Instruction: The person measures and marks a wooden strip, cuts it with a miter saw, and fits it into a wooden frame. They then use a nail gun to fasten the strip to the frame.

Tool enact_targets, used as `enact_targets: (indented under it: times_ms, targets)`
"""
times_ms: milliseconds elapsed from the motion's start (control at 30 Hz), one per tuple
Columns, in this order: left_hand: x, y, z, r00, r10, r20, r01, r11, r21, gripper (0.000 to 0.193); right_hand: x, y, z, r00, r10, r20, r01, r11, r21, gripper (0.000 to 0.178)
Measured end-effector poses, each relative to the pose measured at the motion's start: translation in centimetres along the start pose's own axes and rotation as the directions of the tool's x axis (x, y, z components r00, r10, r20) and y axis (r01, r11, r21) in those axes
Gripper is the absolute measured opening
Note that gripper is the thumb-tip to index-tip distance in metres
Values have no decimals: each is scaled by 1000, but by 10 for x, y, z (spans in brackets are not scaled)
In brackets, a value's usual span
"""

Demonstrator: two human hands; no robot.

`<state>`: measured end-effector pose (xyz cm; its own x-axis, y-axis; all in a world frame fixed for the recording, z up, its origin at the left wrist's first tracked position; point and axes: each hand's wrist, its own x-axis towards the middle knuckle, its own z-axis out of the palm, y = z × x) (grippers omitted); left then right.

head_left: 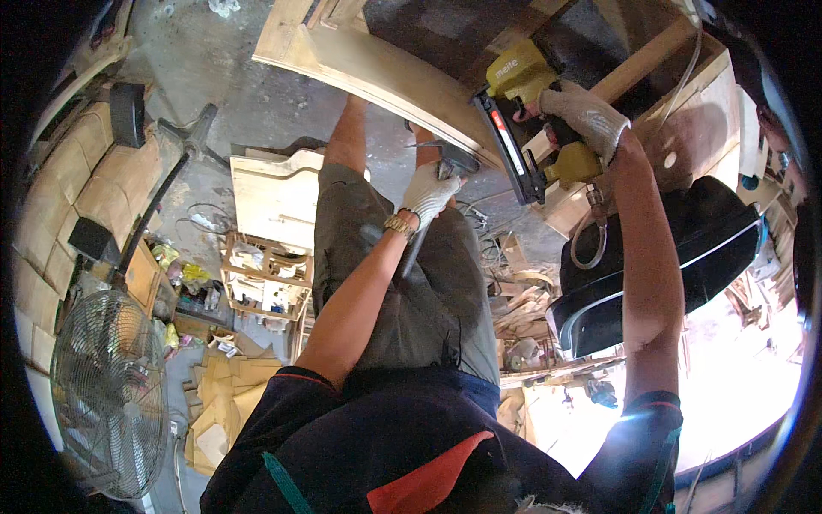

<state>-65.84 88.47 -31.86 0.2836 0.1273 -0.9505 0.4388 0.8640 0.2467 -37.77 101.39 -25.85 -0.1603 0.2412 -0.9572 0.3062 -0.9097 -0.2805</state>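
My right hand [591,118], in a pale knit glove, is closed around the grip of a yellow and black pneumatic nail gun [521,75]. The tool's long black magazine overlaps the edge of a wooden frame [377,70], and whether they touch I cannot tell. A coiled air hose [587,248] hangs from its yellow handle end. Lower and to the left, my gloved left hand [426,195] grips a hammer [461,159] near its dark metal head, with the handle running down past my wrist. The hammer is apart from the frame.
A wooden panel with a curved edge [272,193] stands left of my legs. A large standing fan [111,394] is at the lower left. Beneath my right arm lies a bulky black object [702,231]. Wood scraps [527,300] and a small slatted wooden rack [267,274] are around me.
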Motion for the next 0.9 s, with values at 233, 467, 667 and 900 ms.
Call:
enact_targets:
  times_ms: [233, 467, 667, 900]
  targets:
    - [18, -18, -4, 951, 310, -17, -305, 943, 136, 20, 37, 11, -15, 969, 89, 229, -102, 994, 45, 32]
    - [29, -29, -4, 971, 234, 50, -239, 948, 211, 20, 56, 35, -24, 918, 180, 353, -198, 980, 17, 35]
    - [23, -10, -12, 989, 52, 137, -77, 981, 178, 29, 50, 33, -22, 931, 195, 310, -220, 974, 49, 32]
    - [25, -12, -13, 976, 91, 196, -122, 981, 154, 20, 40, 14, -15, 925, 247, 288, -257, 966, 0, 37]
